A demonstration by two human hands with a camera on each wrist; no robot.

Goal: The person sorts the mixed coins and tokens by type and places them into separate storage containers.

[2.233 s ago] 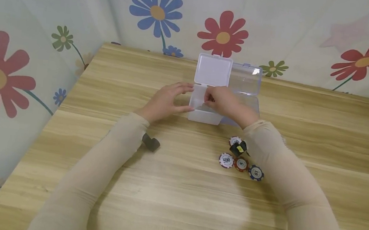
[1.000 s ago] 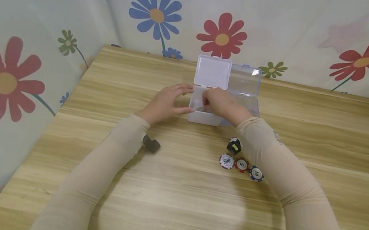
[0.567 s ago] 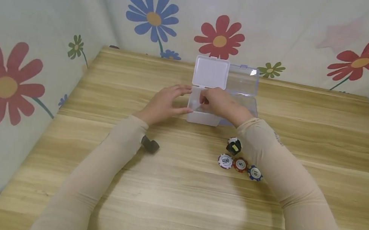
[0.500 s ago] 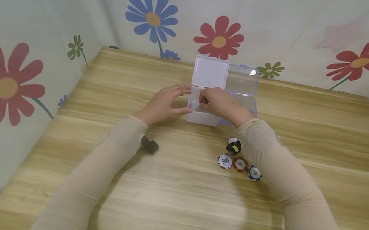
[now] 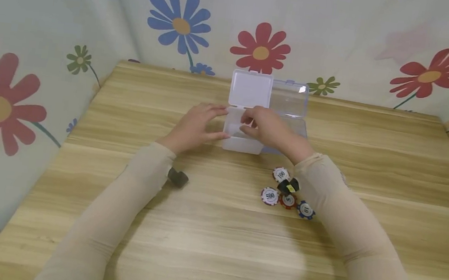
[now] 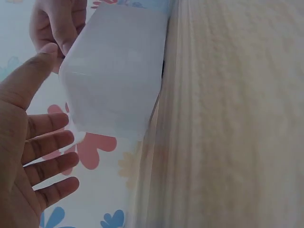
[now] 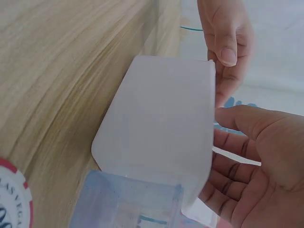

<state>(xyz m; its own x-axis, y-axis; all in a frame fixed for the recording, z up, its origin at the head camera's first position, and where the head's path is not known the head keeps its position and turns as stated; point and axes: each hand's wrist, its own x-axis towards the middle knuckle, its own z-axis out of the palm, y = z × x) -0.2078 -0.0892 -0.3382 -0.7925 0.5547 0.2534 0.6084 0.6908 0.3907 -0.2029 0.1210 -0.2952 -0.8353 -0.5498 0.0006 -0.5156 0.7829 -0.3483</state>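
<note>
A small white plastic box (image 5: pixel 242 145) stands on the table with its lid raised at the back. Beside its left wall is my left hand (image 5: pixel 193 125), with the fingertips and thumb spread at the box's edges. My right hand (image 5: pixel 269 129) is over the box's mouth, thumb and index finger apart, and no thing shows between them. In the right wrist view its fingers (image 7: pixel 232 166) reach past the white wall. A clear bluish box (image 5: pixel 298 125), also with a raised lid, stands against the white one and is partly covered by my right hand.
Several poker chips lie in front of the boxes: one marked 100 (image 5: pixel 280 174), one marked 500 (image 5: pixel 270 196), a red one (image 5: pixel 287 201) and a blue one (image 5: pixel 305 210). Black wrist cameras hang below both sleeves. A flowered cloth (image 5: pixel 343 42) rises behind the table.
The right hand's thumb and fingers, together inside the white box before, have parted, and the hand has lifted slightly. The left hand stays at the box. The head view has shifted a little.
</note>
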